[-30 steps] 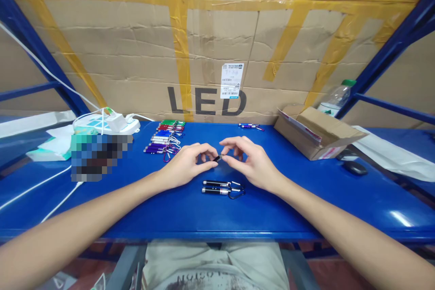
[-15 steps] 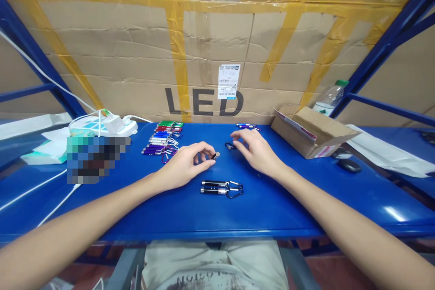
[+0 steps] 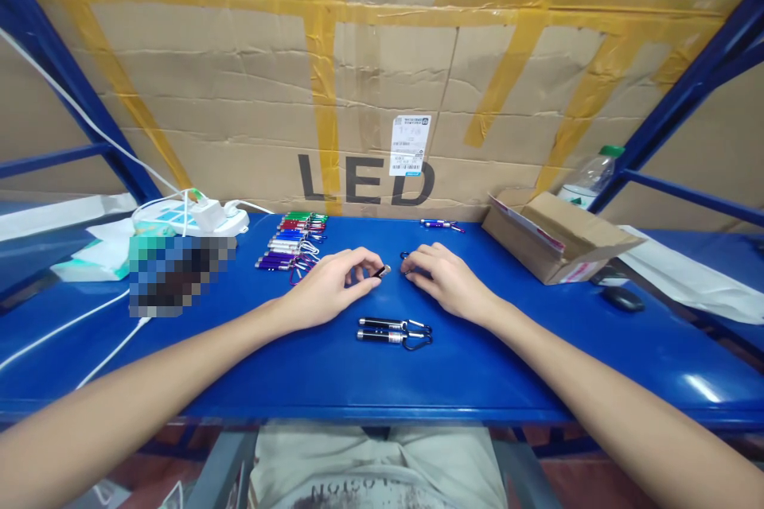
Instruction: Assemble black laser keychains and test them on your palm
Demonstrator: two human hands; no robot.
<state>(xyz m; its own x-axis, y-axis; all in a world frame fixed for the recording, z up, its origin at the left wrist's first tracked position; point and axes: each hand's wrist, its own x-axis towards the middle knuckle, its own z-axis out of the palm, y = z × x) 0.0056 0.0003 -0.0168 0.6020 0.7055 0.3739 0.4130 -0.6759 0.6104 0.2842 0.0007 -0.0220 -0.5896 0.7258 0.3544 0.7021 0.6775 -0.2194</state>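
My left hand (image 3: 334,286) is closed in a pinch around a small black keychain flashlight body (image 3: 380,273), its silvery end pointing right. A short gap away, my right hand (image 3: 447,278) has its fingertips closed over a black carabiner clip (image 3: 404,256), mostly hidden under them at the table. Two assembled black keychain flashlights (image 3: 382,330) with carabiners lie side by side nearer to me. Beyond my left hand lie several such flashlights (image 3: 292,240) in green, red, blue, silver and purple. Blue-purple flashlights (image 3: 438,223) rest at the table's back edge.
An open cardboard box (image 3: 555,238) stands back right, with a plastic bottle (image 3: 594,175) behind it and a black mouse (image 3: 622,299) in front. At left are a white power strip (image 3: 179,216), cables and a tissue pack (image 3: 89,258). A large carton (image 3: 239,119) walls the back.
My right hand has come down onto the black carabiner clip, and its fingers have closed. My left hand still holds the flashlight body. The whole view has shifted slightly.
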